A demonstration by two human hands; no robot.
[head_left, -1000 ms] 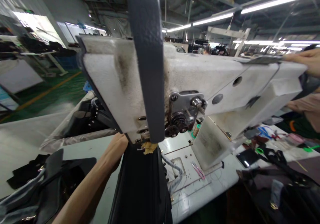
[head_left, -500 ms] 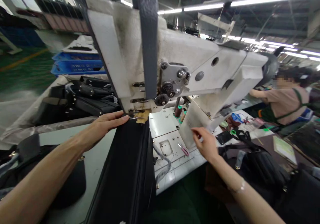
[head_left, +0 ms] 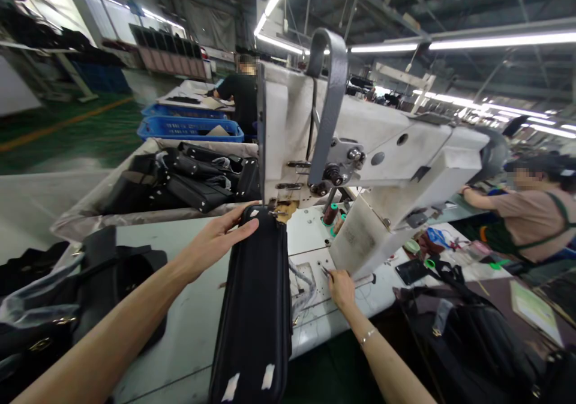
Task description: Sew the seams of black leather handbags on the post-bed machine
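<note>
A black bag [head_left: 254, 296] stands under the head of a white sewing machine [head_left: 382, 146], its long narrow side facing up with small white patches at both ends. My left hand [head_left: 227, 236] grips its far end, thumb on top and fingers round the left edge. On the machine bed, my right hand [head_left: 342, 290] is closed on a pair of thread snips [head_left: 324, 271]; only the metal tips show past the fingers. Next to the bag's right side lies a plastic-wrapped strap [head_left: 303, 287]. The needle area is partly hidden by the machine head and a yellowish piece [head_left: 287, 211].
Black bags fill a cloth-lined bin [head_left: 157, 212] behind the table. More black bags lie at left [head_left: 121, 272] and right [head_left: 477, 326]. Thread spools [head_left: 330, 214] stand behind the bed; a phone [head_left: 410, 272] lies to the right. One co-worker [head_left: 535, 212] sits at right, another [head_left: 243, 101] behind.
My right hand has come down to the bed and picked up the snips that lay there. The bag's far end now shows beside the needle area, with my left thumb over it. The view has shifted.
</note>
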